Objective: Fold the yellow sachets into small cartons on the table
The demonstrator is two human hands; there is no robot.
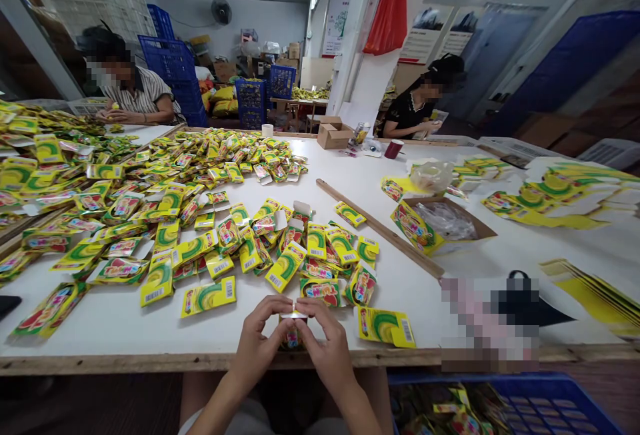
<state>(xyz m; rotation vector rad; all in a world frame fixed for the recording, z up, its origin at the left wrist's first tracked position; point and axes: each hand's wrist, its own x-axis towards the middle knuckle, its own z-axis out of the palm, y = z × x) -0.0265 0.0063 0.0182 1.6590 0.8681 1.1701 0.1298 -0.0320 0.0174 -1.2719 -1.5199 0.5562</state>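
At the table's front edge, my left hand (pixel 263 332) and my right hand (pixel 323 334) pinch one small printed carton (pixel 293 336) between them. Its white top flap lies under my fingertips, and much of the box is hidden by the fingers. Just right of my right hand a flat yellow and green carton (pixel 385 327) lies on the table. Beyond my hands spreads a loose heap of similar yellow and green cartons (pixel 285 267), some with flaps standing up. Another carton (pixel 208 296) lies left of my left hand.
A wooden strip (pixel 377 225) runs across the white table (pixel 345 178). Right of it stand an open box with clear plastic (pixel 443 218) and flat carton sheets (pixel 550 198). A blue crate (pixel 560 398) sits below the edge. Two people work across the table.
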